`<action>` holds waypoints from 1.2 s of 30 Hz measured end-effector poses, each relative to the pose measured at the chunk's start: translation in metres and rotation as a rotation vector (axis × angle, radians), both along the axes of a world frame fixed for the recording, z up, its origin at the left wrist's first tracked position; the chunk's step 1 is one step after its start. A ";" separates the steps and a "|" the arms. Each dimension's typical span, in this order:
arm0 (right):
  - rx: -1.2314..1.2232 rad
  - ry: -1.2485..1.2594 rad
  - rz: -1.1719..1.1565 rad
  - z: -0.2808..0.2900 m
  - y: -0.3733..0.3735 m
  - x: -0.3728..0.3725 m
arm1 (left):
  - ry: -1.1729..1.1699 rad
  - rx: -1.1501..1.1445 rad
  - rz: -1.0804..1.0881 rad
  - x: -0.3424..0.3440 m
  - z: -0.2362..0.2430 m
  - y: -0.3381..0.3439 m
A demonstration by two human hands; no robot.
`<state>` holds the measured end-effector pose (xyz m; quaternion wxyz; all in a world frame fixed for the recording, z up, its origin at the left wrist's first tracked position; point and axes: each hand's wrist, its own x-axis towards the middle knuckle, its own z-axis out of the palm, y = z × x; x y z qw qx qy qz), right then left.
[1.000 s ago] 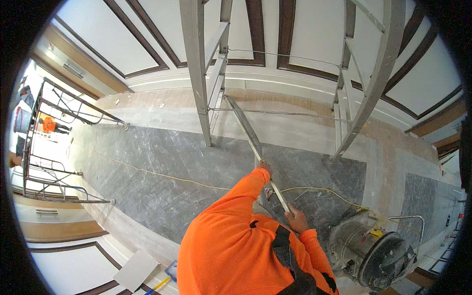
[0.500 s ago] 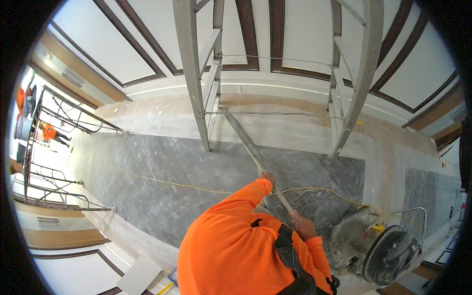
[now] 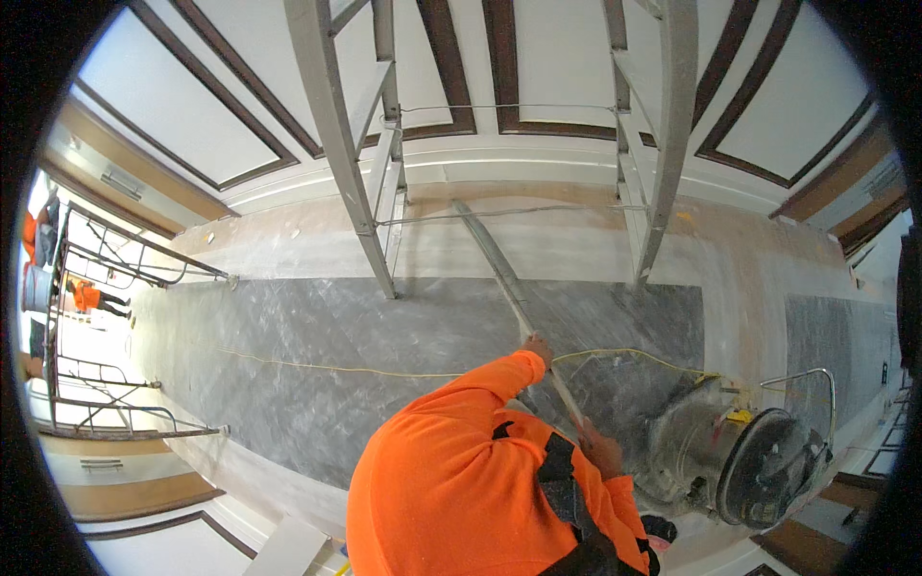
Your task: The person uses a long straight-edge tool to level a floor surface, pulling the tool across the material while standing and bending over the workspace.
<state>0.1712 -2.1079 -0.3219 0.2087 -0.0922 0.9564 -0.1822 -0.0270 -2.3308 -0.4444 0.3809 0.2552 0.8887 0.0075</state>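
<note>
My left hand [image 3: 540, 348] is wrapped around a long dusty vacuum wand [image 3: 498, 269], partway down its length. Closer to my body, my right hand [image 3: 602, 451] grips the same wand near its lower end. The wand slants away up and to the left. Its far tip rests on the pale, dusty floor strip between the two sides of a metal ladder frame, near the wall. A dusty drum-shaped vacuum cleaner [image 3: 696, 444] with a dark round top and a metal handle stands to my right. My right fingers are partly hidden.
Metal ladder legs [image 3: 338, 144] stand ahead, joined by wires [image 3: 519, 213]. A yellow cord [image 3: 384, 371] crosses the dusty grey floor covering [image 3: 288, 384]. Scaffold frames [image 3: 125, 252] stand at left, with a person in orange [image 3: 86, 296] beyond. A panelled wall [image 3: 567, 67] runs along the far side.
The wand's tip has moved right, away from the left ladder legs. Both my hands have shifted slightly right with it, and the view has shifted a little.
</note>
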 end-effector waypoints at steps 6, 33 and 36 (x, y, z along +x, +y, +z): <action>0.031 -0.061 -0.141 0.032 0.012 0.027 | 0.136 0.128 -0.031 0.018 0.004 0.039; -0.221 -0.038 -0.805 0.027 0.017 0.119 | 0.076 0.173 -0.477 0.034 0.010 0.170; -0.234 -0.074 -0.799 0.034 0.016 0.112 | 0.054 0.222 -0.472 0.029 0.015 0.162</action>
